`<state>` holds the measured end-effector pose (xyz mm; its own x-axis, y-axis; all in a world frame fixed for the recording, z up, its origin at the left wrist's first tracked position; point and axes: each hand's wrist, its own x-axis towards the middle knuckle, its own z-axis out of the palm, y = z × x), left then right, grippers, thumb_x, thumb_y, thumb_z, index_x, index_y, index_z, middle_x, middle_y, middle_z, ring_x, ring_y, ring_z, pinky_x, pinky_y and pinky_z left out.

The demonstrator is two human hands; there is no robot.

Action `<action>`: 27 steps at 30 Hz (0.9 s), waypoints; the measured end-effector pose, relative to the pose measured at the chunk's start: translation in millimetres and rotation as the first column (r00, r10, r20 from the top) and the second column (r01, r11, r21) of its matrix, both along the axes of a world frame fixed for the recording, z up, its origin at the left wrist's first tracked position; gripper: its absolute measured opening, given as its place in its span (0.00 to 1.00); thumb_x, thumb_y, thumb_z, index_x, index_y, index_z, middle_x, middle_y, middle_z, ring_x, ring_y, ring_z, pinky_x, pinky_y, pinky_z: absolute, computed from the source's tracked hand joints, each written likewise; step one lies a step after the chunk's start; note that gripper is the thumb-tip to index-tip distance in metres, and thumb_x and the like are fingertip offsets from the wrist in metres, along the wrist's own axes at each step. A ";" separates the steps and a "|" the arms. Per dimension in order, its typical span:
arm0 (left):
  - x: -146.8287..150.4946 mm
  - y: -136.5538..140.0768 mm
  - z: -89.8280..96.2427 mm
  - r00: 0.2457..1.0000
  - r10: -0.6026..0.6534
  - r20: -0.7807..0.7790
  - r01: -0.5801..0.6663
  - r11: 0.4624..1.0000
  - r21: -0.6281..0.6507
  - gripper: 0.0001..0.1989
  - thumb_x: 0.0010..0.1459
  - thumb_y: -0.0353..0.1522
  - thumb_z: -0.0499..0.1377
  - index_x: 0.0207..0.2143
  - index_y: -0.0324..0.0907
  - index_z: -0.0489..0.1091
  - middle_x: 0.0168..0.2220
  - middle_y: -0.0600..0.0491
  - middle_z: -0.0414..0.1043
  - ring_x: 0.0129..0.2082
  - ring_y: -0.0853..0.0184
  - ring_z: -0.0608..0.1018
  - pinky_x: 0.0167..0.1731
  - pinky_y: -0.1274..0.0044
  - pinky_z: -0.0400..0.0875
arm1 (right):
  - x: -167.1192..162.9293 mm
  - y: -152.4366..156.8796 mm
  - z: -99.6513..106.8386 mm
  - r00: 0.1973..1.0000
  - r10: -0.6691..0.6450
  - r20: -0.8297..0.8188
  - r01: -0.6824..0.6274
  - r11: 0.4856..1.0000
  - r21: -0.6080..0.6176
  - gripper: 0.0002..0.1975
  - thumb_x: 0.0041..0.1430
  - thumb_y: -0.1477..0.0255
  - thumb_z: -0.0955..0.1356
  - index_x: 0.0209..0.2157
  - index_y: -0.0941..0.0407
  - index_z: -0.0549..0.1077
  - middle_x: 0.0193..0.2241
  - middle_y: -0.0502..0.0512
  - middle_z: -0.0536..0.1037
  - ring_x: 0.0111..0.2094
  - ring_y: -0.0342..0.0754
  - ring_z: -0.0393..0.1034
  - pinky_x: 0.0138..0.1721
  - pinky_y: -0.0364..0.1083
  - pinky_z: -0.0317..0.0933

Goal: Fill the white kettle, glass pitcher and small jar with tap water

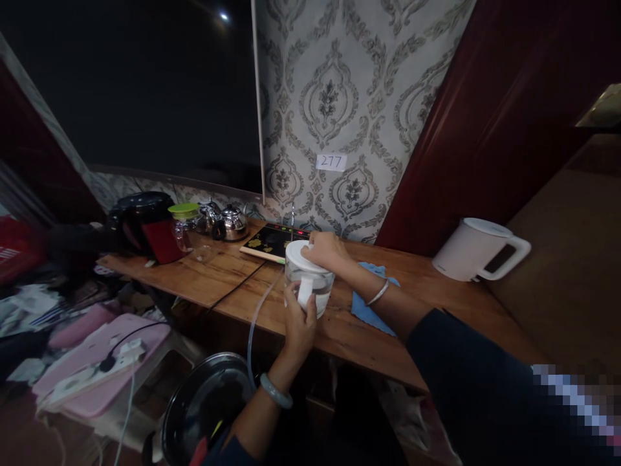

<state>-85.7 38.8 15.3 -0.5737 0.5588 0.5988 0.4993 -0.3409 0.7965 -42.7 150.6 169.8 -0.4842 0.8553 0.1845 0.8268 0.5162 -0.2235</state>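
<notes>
A clear glass kettle (323, 285) with a white handle is at the wooden table's front part, with liquid visible inside. My left hand (299, 323) is closed around its white handle (305, 290). On top sits a white lid (297, 254), and the fingers of my right hand (330, 251) are closed at its far edge; my own hand partly hides the grip. Just behind the kettle lies a black induction cooker (264, 241) with gold flowers and a lit red display. A blue cloth (366, 310) lies under my right forearm.
A white electric kettle (473, 249) stands at the right of the table (373, 343). To the left are shiny metal teapots (233, 223), a green-lidded jar (183, 212) and a red-and-black appliance (162, 233). A clear hose (252, 327) hangs toward a dark basin (208, 401). A power strip (97, 375) rests on a pink stool.
</notes>
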 end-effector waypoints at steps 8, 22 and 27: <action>-0.1 0.7 -1.1 1.000 0.002 -0.003 -0.002 1.000 0.003 0.17 0.67 0.40 0.53 0.53 0.40 0.62 0.47 0.41 0.72 0.48 0.56 0.77 0.46 0.67 0.71 | -3.2 -4.3 -3.7 0.996 0.017 0.092 -0.022 0.998 0.056 0.20 0.59 0.66 0.65 0.50 0.57 0.77 0.47 0.67 0.82 0.50 0.61 0.78 0.47 0.51 0.69; 0.3 -0.7 -0.3 0.999 -0.022 0.031 0.022 1.000 -0.004 0.18 0.67 0.43 0.53 0.53 0.41 0.62 0.48 0.42 0.71 0.48 0.57 0.77 0.47 0.67 0.71 | -6.9 -6.9 -7.6 0.996 -0.012 0.088 0.003 0.995 0.103 0.19 0.61 0.68 0.64 0.51 0.59 0.77 0.46 0.69 0.82 0.50 0.61 0.78 0.48 0.51 0.70; 1.2 -0.9 2.0 1.000 -0.010 0.026 0.010 1.000 0.008 0.17 0.67 0.42 0.53 0.52 0.41 0.62 0.47 0.42 0.72 0.47 0.57 0.77 0.46 0.67 0.71 | -8.1 -12.9 -3.0 0.996 -0.011 0.093 0.003 0.996 0.094 0.20 0.61 0.70 0.64 0.51 0.61 0.76 0.49 0.72 0.81 0.51 0.62 0.77 0.49 0.53 0.69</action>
<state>-84.5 37.9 17.3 -0.5833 0.5603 0.5881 0.4750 -0.3520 0.8065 -50.7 137.7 166.8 -0.4972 0.8399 0.2178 0.8455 0.5253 -0.0958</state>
